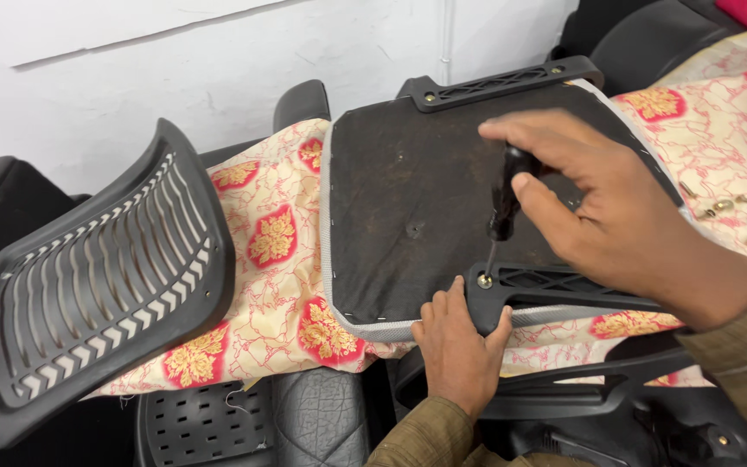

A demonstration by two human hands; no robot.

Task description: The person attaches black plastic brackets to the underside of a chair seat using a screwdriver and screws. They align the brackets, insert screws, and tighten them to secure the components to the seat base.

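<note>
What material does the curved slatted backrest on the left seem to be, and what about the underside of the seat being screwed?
The backrest looks like moulded black plastic: matte, one piece, with cut slots. The seat underside seems a thin dark fabric sheet over a board, dull and dusty, stapled along the grey edge. The armrest bracket also looks like black plastic, and the screw like brassy metal.
</note>
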